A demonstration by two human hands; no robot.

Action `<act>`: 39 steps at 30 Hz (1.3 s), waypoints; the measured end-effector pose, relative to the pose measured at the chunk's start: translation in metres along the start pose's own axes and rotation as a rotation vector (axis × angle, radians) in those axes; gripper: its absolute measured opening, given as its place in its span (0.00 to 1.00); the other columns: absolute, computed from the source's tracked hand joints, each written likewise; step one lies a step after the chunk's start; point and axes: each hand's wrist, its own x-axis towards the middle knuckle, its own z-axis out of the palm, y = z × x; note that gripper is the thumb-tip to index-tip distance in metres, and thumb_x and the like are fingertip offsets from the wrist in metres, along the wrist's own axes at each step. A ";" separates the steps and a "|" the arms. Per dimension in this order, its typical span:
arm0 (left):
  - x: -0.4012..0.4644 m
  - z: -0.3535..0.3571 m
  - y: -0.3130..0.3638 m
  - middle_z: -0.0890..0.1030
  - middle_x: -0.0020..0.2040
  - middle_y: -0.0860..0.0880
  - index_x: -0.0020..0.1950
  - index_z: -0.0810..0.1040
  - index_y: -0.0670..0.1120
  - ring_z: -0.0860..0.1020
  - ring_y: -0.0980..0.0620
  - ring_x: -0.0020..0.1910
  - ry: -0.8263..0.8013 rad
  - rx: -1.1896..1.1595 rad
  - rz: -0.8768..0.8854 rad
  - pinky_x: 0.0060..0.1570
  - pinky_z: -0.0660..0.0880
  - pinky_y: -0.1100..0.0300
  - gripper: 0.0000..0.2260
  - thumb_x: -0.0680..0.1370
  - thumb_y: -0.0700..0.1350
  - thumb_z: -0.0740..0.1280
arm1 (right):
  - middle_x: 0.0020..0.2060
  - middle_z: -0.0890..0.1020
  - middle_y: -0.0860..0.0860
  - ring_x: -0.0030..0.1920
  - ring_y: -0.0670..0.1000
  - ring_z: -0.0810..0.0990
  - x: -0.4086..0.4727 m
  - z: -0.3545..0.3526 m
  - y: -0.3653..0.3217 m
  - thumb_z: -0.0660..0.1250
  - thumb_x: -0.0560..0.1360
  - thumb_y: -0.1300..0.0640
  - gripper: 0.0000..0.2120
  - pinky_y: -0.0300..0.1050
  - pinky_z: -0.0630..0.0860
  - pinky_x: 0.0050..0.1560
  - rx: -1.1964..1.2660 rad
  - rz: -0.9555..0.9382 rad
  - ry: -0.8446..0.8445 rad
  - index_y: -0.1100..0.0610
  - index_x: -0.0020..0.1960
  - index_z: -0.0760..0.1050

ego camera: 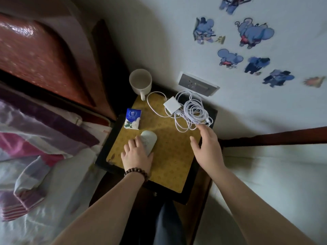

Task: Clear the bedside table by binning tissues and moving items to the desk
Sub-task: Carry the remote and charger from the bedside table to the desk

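The worktop (169, 161) carries a yellow patterned mat inside a dark border, squeezed between the bed (44, 156) and the wall (159, 41). The left hand (137, 155), with a bead bracelet (136, 173) on its wrist, lies over the near end of a pale grey remote (149, 139); its fingers curl around the remote's left edge, grasping it while it still rests on the mat. The right hand (207, 147) hovers spread and released, holding nothing, its fingertips just beside the near loops of a white cable (192, 112). The cable lies coiled at the far right of the mat, running to a white charger (172, 104) that sits among the loops. A tissue pack (132, 119), blue above and white below, lies just beyond the remote, near the left hand and well apart from the right. Its round logo is too blurred to read. A white mug (140, 83) stands at the far left corner, handle facing the mat. On the wall sit a socket (198, 84) and blue elephant stickers (254, 32).
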 end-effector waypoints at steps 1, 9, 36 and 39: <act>0.002 -0.001 0.000 0.70 0.64 0.46 0.70 0.60 0.48 0.69 0.44 0.63 -0.004 -0.012 -0.010 0.61 0.69 0.46 0.35 0.68 0.55 0.73 | 0.67 0.72 0.54 0.67 0.52 0.69 0.011 0.000 0.000 0.64 0.77 0.53 0.22 0.44 0.68 0.66 0.002 -0.025 0.009 0.56 0.70 0.67; -0.006 -0.017 0.003 0.70 0.61 0.47 0.70 0.61 0.48 0.69 0.47 0.59 0.071 -0.161 0.059 0.57 0.73 0.49 0.37 0.67 0.59 0.72 | 0.75 0.58 0.58 0.75 0.60 0.54 0.101 0.021 0.004 0.57 0.65 0.23 0.47 0.64 0.59 0.70 -0.318 -0.006 -0.101 0.47 0.76 0.48; -0.046 -0.075 -0.021 0.70 0.60 0.51 0.69 0.63 0.48 0.71 0.50 0.57 0.166 -0.326 -0.002 0.52 0.75 0.52 0.36 0.67 0.58 0.73 | 0.64 0.76 0.53 0.63 0.56 0.70 0.061 0.014 -0.018 0.68 0.74 0.52 0.25 0.55 0.72 0.58 -0.181 -0.112 -0.073 0.51 0.70 0.67; -0.061 -0.102 -0.033 0.70 0.61 0.50 0.69 0.64 0.47 0.71 0.49 0.58 0.237 -0.351 -0.024 0.52 0.74 0.51 0.36 0.66 0.57 0.73 | 0.61 0.78 0.52 0.60 0.53 0.73 0.044 -0.006 -0.050 0.68 0.74 0.52 0.25 0.55 0.75 0.55 -0.110 -0.177 -0.070 0.51 0.69 0.68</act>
